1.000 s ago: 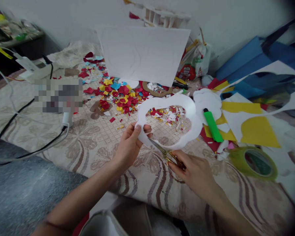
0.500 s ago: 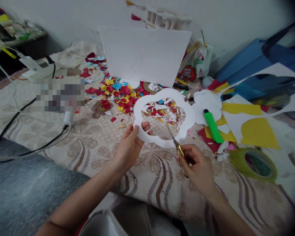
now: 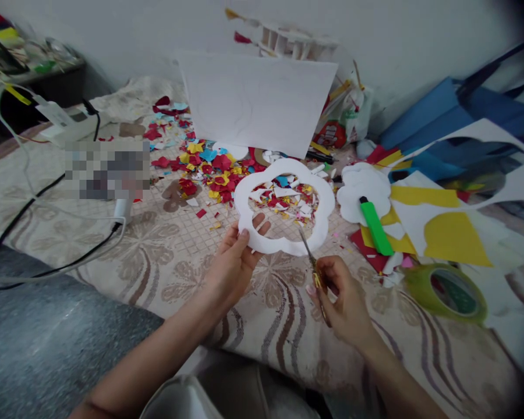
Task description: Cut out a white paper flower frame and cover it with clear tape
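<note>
Left hand (image 3: 236,256) on the ring, right hand (image 3: 344,291) on the scissors!

And here is the white paper ring (image 3: 283,245), scalloped like a flower, front and centre above the tabletop (image 3: 192,267). The left hand has it by the lower left edge: thumb clamped on top, fingers underneath, some of them showing right through the wide opening. Over on the other side, the right hand is closed around the gold handles of the scissors (image 3: 317,272), and those blades point up and away, lying across the ring's lower right rim. Are they touching the paper? From this angle, I cannot tell.

Look through the hole and there are scraps everywhere! Beyond the ring and to its left spreads a bright crowd of paper pieces (image 3: 220,167) in red, yellow and blue. Behind them a big white sheet (image 3: 257,105) stands upright, faint curved lines on its face. Just right of the ring sits a pile of white scalloped cut-outs (image 3: 363,180), with a green marker (image 3: 376,227) resting partly over it, its black end on the white paper. Further right, yellow paper (image 3: 456,238) lies partly under white offcuts, a tape roll (image 3: 421,291) nearer the person, and a blue bag (image 3: 423,116) behind!
</note>
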A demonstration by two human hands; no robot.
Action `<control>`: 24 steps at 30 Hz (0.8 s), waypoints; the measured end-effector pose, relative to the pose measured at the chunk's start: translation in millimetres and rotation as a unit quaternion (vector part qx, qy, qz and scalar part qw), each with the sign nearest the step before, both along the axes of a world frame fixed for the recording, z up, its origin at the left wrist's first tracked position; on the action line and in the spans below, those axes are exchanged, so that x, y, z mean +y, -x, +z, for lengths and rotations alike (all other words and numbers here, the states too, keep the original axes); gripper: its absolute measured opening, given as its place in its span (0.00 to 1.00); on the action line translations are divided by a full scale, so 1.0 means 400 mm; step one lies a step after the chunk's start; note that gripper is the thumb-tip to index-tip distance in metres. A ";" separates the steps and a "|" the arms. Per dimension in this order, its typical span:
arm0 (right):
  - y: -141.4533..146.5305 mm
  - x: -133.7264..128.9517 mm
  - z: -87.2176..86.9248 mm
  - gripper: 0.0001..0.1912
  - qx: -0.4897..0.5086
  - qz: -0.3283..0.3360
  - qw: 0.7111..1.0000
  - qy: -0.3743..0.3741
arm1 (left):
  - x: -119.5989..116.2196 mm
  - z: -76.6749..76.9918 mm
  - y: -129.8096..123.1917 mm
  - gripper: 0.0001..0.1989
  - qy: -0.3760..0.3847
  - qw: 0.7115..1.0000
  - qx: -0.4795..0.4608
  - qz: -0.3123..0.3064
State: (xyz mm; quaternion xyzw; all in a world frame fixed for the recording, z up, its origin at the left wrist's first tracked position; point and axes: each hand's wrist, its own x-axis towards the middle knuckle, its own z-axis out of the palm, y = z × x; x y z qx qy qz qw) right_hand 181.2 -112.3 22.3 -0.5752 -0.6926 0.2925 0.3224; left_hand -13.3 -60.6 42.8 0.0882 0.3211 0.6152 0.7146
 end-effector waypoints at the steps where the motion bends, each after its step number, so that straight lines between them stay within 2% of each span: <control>1: 0.002 0.000 0.003 0.11 -0.015 0.010 1.000 0.005 | -0.002 -0.002 -0.001 0.12 0.000 1.000 0.000 -0.001; 6: 0.013 0.000 0.020 0.08 -0.098 0.044 0.994 0.000 | -0.006 -0.024 -0.003 0.08 -0.014 1.000 0.020 0.020; 11: 0.016 -0.006 0.023 0.08 -0.148 0.059 0.987 -0.034 | -0.008 -0.045 -0.002 0.08 -0.067 0.995 0.067 0.040; 17: 0.015 -0.008 0.025 0.08 -0.189 0.048 0.979 -0.066 | -0.012 -0.050 -0.006 0.08 -0.107 0.989 0.097 0.038; 24: 0.009 -0.005 0.030 0.08 -0.203 0.064 0.973 -0.087 | -0.013 -0.049 -0.010 0.08 -0.130 0.983 0.125 0.042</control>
